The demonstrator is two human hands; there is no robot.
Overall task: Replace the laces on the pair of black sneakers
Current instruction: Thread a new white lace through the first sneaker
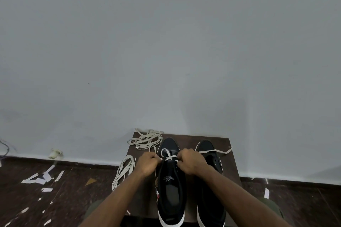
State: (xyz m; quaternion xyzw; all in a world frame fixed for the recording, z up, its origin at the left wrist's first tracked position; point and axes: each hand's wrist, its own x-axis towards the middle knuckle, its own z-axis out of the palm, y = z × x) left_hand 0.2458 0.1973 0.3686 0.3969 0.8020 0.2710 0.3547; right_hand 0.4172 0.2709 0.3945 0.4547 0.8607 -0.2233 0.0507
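Two black sneakers with white soles stand side by side on a small dark wooden stool [232, 164], toes toward the wall. The left sneaker [171, 186] has a white lace [168, 155] crossed over its lowest eyelets near the toe. My left hand [148, 164] pinches the lace at the shoe's left side. My right hand [191, 161] grips the lace at the shoe's right side, and one free end [215, 151] trails right across the toe of the right sneaker [210, 195]. The right sneaker shows no lacing.
A tangle of off-white laces [146, 140] lies on the stool's far left corner. Another bundle of laces [123, 171] hangs off its left edge. White paper scraps [41, 177] litter the dark floor. A pale wall stands right behind the stool.
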